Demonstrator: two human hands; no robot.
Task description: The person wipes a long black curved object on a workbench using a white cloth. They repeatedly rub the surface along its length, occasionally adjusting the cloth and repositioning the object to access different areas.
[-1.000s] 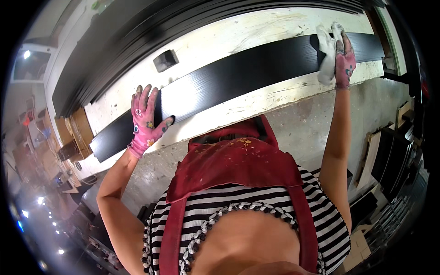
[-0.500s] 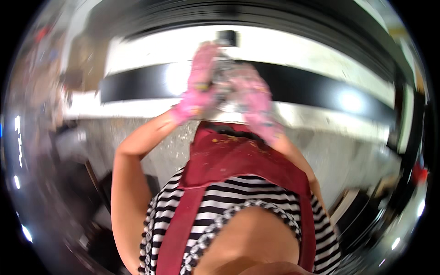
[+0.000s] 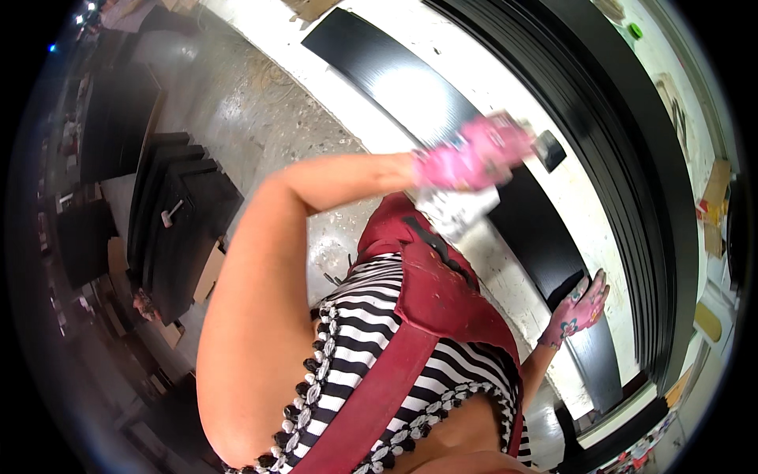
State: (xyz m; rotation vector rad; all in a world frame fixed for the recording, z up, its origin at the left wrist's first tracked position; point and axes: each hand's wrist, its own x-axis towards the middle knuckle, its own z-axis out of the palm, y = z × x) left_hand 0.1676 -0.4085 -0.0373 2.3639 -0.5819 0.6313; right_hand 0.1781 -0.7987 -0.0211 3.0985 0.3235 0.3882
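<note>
A long glossy black board (image 3: 521, 221) lies along the white worktable (image 3: 505, 265) in front of me. My left hand (image 3: 482, 154), in a pink patterned glove, is over the board's middle and smeared a little by motion. From under it hangs a crumpled white cloth with grey marks (image 3: 458, 209), which its curled fingers appear to grip. My right hand (image 3: 580, 308), in a matching flowered glove, rests on the board toward its right end, fingers stretched and apart. A small black block (image 3: 550, 150) sits just beyond my left hand.
Behind the board, a stack of long black strips (image 3: 608, 174) runs along the table. More black panels (image 3: 178, 213) are piled on the left, with a small hammer-like tool (image 3: 171, 213) on top. Grey concrete floor (image 3: 260, 103) shows between that pile and the table.
The view has turned. My hands, close together over the board's middle before, have parted; the right has gone to the board's right end. The white cloth now shows under my left hand.
</note>
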